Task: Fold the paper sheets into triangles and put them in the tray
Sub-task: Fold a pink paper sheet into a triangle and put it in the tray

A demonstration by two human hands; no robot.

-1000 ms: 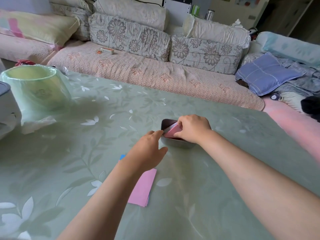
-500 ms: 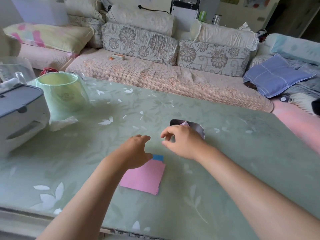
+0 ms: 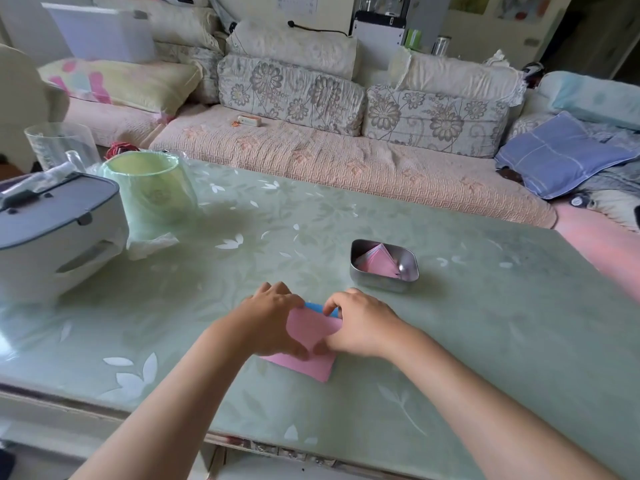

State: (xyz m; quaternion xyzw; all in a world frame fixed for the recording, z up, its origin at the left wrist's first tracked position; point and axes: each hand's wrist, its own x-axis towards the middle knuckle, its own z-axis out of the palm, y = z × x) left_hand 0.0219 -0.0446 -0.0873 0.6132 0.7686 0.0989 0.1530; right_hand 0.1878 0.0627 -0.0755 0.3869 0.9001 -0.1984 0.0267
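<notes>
Near side of the tray [image 3: 381, 284], on the worktop [image 3: 485, 341]: I watch left hand [image 3: 273, 323] and right hand [image 3: 363, 327] curl fingers [image 3: 334, 304] onto the pink sheet [image 3: 311, 327]; the blue sheet [image 3: 315, 307] beneath may, I judge, drag along and skew the fold

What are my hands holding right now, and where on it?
The pink sheet: left hand pinches its left side, right hand its right side.
</notes>
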